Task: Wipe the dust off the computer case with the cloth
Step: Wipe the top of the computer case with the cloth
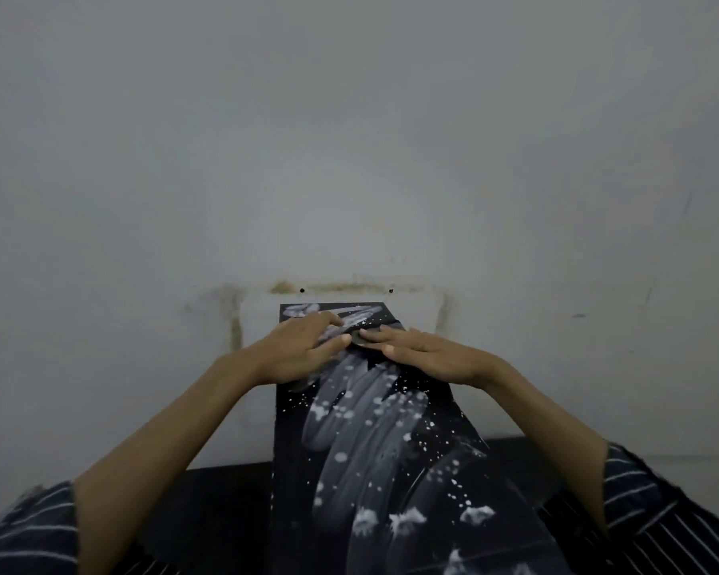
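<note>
**Both hands on the cloth at the far end of the dusty case**

While the black computer case (374, 441) stands upright in the middle of the view, running from the bottom edge up toward the wall (349, 139), both hands meet on its top panel near the far end. The left hand (299, 350) lies with its palm down on the left side of the panel, its fingers bent over a dark grey cloth (364, 339) and its thumb pressing against the cloth's near edge. The right hand (428, 354) lies flat from the right, its fingers straight and pressed onto the same cloth, fingertips close to those of the left hand. The cloth is small, mostly hidden between the two hands, and lies directly on the panel.

White dust marks the panel: broad smeared streaks run from the hands toward the viewer, with scattered specks and a few thicker clumps near the bottom edge. Another smear shows beyond the hands, at the far end. Striped dark sleeves (26, 529) frame both lower corners. A stained rectangular outline marks the wall behind the case.
</note>
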